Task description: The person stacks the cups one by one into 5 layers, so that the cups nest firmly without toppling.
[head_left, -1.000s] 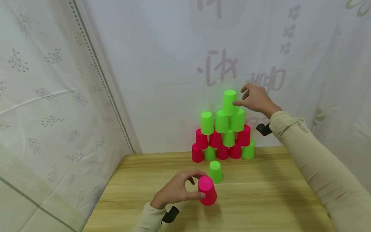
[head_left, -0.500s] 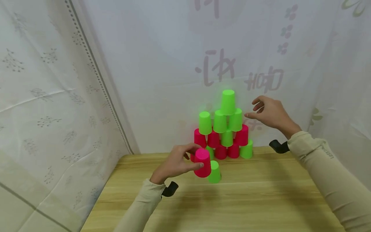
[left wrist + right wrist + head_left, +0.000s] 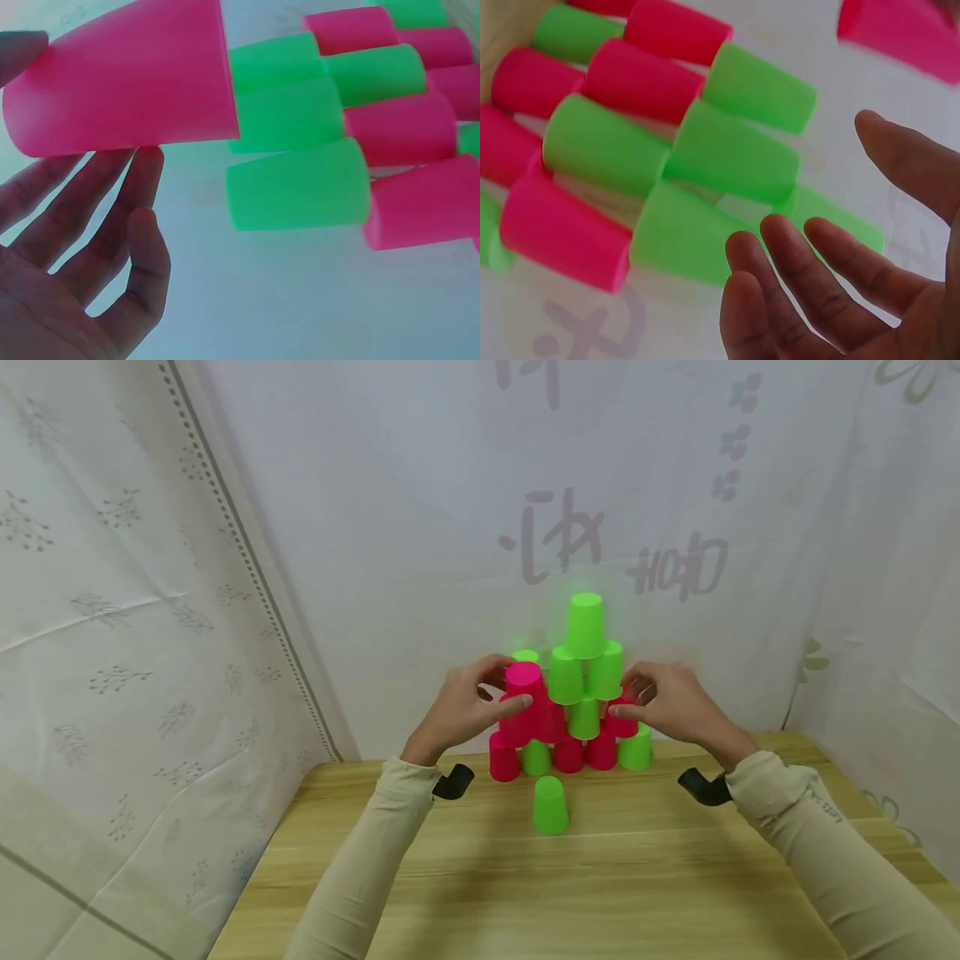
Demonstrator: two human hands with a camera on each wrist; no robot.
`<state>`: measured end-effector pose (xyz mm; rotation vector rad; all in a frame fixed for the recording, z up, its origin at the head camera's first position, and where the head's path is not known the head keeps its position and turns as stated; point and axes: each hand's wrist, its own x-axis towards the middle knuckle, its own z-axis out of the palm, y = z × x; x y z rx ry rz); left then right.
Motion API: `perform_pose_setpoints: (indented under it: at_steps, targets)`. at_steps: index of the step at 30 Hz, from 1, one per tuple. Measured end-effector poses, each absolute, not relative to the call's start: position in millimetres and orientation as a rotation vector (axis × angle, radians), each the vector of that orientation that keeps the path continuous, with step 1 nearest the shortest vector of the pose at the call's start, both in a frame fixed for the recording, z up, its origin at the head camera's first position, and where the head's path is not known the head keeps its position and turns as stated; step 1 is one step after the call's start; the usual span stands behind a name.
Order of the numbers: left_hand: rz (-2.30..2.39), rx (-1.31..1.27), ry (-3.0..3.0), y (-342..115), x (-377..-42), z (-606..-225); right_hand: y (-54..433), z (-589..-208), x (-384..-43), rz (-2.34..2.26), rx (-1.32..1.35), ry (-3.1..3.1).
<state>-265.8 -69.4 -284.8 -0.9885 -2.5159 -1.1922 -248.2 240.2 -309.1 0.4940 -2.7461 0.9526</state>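
Note:
My left hand (image 3: 461, 710) grips an upside-down pink cup (image 3: 523, 680) between thumb and fingers. It is held up in front of the left side of a stack of green and pink cups. The held cup (image 3: 124, 82) fills the upper left of the left wrist view. Behind it, a third-row green cup (image 3: 524, 655) is mostly hidden. A single green cup (image 3: 585, 628) tops the stack, resting on two green cups (image 3: 566, 677). My right hand (image 3: 675, 700) hovers by the stack's right side, fingers loosely bent; nothing lies between thumb and fingers in the right wrist view.
One green cup (image 3: 551, 807) stands upside down on the wooden table (image 3: 637, 877), in front of the stack. The bottom row includes a pink cup (image 3: 504, 758) at its left end. A pale printed curtain (image 3: 420, 568) hangs close behind.
My left hand has raised the pink cup from low over the table to the stack's upper left. My right hand has come down from beside the top green cup to the stack's right side.

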Motion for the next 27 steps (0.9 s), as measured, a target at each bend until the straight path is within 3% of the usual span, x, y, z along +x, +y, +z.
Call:
perform_pose_setpoints:
  at_steps: [18,27]
  targets:
    - [-1.125,-0.699,-2.445,-30.4,-301.8,-255.1,205.2,-363.0,-236.8,1.078,0.932,-2.904]
    - [-1.004,-0.617,-2.547,-17.8,-319.4,-248.4,192.3,-383.1,-234.9,1.137,0.933,-2.972]
